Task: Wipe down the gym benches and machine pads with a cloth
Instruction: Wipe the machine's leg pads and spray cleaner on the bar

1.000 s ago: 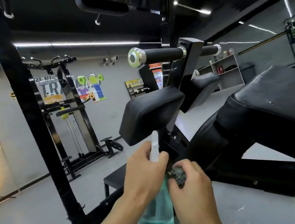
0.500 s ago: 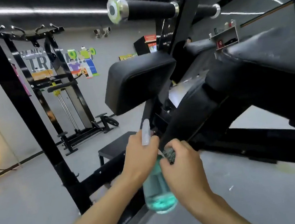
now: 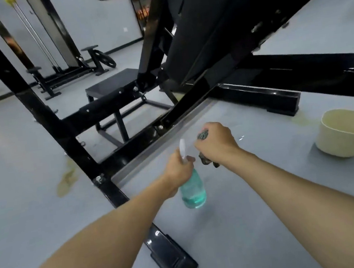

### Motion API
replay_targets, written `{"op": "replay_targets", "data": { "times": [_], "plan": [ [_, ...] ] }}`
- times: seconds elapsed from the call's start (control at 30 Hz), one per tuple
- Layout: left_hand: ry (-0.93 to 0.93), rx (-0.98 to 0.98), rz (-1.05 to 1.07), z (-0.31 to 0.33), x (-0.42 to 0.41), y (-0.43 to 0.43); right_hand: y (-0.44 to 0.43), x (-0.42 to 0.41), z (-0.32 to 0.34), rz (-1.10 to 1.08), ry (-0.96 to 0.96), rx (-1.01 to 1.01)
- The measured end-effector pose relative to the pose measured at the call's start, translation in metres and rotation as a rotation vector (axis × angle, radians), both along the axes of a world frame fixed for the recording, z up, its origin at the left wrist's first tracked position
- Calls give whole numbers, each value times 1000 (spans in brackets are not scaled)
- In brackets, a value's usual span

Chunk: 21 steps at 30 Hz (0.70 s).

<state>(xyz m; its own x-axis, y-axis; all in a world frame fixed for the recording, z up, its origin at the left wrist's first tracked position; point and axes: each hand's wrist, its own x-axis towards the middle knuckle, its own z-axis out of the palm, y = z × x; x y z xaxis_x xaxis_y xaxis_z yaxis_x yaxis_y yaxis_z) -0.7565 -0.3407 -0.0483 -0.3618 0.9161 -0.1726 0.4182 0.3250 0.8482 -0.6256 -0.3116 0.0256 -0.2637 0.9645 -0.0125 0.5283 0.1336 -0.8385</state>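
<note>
My left hand grips the neck of a clear spray bottle holding blue-green liquid, its white nozzle pointing up. Just to its right, my right hand is closed around a dark crumpled cloth, with ends of the cloth poking out above and below the fist. Both hands hover over the grey floor, below and in front of the black machine. The underside of a large black pad slopes across the top of the view. A small flat black bench seat stands behind the frame.
The machine's black steel frame runs diagonally on the left, with a foot plate near me. A cream bucket sits on the floor at right. Yellowish stains mark the floor at left. A cable machine stands at the back.
The view has tilted down from the pads to the floor. Both hands dropped lower and away from the machine, still holding the bottle and the cloth. The bucket has come fully into view.
</note>
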Motion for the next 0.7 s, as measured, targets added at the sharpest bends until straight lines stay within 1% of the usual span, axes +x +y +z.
{"op": "replay_targets", "data": {
  "times": [0.2, 0.27, 0.33, 0.4, 0.43, 0.5, 0.57, 0.6, 0.63, 0.7],
  "plan": [
    [118, -134, 93, -54, -5, -1, -3, -4, -12, 123, 38, -93],
    [151, -145, 94, -59, -10, 0, -5, -9, -13, 125, 67, -125],
    [162, -165, 33, -50, -12, 1, -8, -15, -10, 132, 113, -135],
    [194, -144, -59, -24, -19, 2, -12, -20, 2, 131, 192, -146],
    [257, -101, -105, -5, -25, 3, -16, -22, 13, 138, 230, -140],
    [387, 35, -152, 40, -41, 4, -22, -25, 37, 166, 290, -58],
    [473, 191, -159, 101, -59, 5, -24, -31, 59, 166, 358, 62],
    [529, 266, -170, 131, -65, 4, -25, -36, 70, 144, 407, 84],
    [607, 349, -184, 164, -69, 0, -27, -43, 84, 124, 464, 96],
    [746, 508, -182, 222, -75, -10, -27, -60, 117, 91, 605, 0]
  ]
}}
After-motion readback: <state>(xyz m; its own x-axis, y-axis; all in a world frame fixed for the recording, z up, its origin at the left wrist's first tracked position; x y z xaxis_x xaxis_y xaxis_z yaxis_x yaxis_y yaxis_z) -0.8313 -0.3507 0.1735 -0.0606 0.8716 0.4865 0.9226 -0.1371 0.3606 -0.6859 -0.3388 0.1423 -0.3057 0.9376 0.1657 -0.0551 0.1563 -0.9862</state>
